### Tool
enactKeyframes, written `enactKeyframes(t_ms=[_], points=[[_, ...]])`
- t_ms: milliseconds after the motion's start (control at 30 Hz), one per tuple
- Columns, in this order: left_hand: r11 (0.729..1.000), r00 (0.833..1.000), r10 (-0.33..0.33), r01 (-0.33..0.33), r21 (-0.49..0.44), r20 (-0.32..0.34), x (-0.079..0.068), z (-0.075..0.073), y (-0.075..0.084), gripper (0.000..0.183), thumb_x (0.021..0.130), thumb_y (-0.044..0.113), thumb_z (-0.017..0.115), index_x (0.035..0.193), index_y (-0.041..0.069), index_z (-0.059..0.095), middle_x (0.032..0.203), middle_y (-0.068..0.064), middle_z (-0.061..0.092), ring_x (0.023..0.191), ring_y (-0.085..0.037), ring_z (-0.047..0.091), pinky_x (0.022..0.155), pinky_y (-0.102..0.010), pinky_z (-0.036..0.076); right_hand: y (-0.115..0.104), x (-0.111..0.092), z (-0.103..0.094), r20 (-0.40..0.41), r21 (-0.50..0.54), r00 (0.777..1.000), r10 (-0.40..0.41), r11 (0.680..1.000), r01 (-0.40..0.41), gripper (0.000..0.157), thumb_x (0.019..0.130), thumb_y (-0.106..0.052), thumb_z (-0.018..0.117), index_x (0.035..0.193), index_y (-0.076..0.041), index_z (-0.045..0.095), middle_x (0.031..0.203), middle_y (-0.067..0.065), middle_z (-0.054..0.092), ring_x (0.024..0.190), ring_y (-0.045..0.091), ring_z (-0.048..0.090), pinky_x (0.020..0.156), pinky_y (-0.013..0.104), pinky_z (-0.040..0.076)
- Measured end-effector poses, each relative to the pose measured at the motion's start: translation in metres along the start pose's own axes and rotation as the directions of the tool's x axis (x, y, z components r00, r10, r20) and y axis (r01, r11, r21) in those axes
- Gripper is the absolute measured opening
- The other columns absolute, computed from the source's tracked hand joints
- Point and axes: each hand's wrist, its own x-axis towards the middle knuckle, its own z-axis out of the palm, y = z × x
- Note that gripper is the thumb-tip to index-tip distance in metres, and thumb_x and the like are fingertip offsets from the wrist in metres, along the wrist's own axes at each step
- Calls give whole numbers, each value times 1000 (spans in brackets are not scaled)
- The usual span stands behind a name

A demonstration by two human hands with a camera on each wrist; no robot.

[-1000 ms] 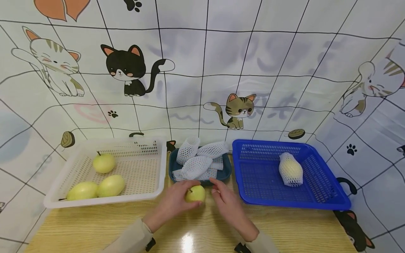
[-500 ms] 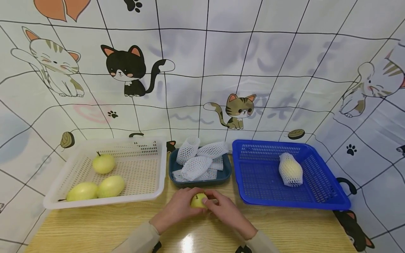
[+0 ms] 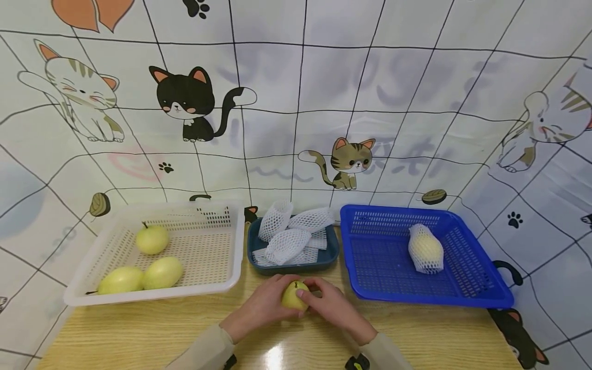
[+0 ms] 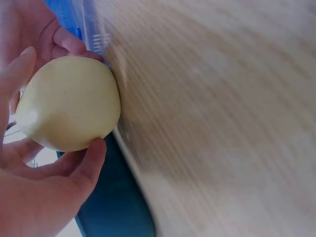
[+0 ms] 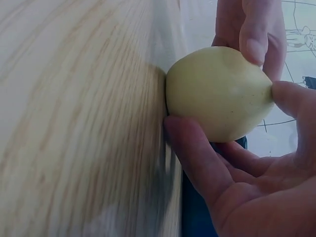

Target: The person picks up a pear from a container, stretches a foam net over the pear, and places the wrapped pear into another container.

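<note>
A yellow-green pear [image 3: 292, 296] is held between both hands at the front of the table, its stem pointing up. My left hand [image 3: 264, 304] grips it from the left, with fingers and thumb curled round its side in the left wrist view. From the right, my right hand [image 3: 334, 307] holds the same pear, thumb on its upper part and fingers around the far side. In the right wrist view the pear [image 5: 217, 94] sits right at the wooden tabletop [image 5: 84, 118]. Just behind the hands stands a dark teal tray [image 3: 296, 268] with several white foam net sleeves [image 3: 288, 246].
To the left, a white plastic basket [image 3: 203, 288] holds 3 pears [image 3: 163, 272]. A blue basket [image 3: 379, 267] on the right contains one pear in a foam net [image 3: 425, 249]. A cat-patterned sheet [image 3: 277, 103] rises behind and at both sides.
My left hand has brought the pear slightly right and toward me, away from the teal tray. My right hand, apart from the pear at first, has come in and taken hold of it.
</note>
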Motion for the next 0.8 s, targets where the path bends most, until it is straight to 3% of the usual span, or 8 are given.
enactKeyframes(t_ms=[300, 600, 733, 800], points=[[992, 1000, 18, -21, -121, -23, -11, -4, -10, 72, 79, 24, 91, 140, 4, 57, 127, -11, 58, 112, -25, 60, 96, -43, 52, -1, -1, -1, 28, 16, 999, 17, 1000, -17, 54, 103, -43, 63, 132, 2, 61, 124, 15, 67, 103, 21, 67, 76, 33, 61], [956, 996, 77, -89, -280, -53, -15, -1, -14, 65, 83, 12, 88, 139, -1, 56, 130, -14, 60, 113, -32, 62, 94, -39, 57, 3, -5, 1, 1, 1, 1000, 6, 1000, -6, 50, 102, -43, 64, 127, 1, 62, 119, 14, 69, 101, 21, 68, 72, 28, 59], [955, 996, 74, -85, -283, -48, -16, -1, -15, 67, 83, 12, 88, 140, -1, 55, 130, -14, 59, 113, -32, 63, 95, -40, 56, 1, -7, -1, -2, -38, 1000, -11, 999, 11, 53, 103, -42, 63, 131, 2, 59, 120, 16, 69, 95, 20, 69, 68, 27, 57], [959, 997, 59, -72, -275, -53, -18, 0, -16, 72, 82, 15, 88, 143, -1, 53, 133, -15, 57, 116, -32, 61, 96, -42, 55, -2, -10, -4, -6, -58, 1000, -16, 998, 16, 55, 104, -41, 62, 135, 4, 56, 126, 21, 66, 99, 27, 70, 71, 32, 58]])
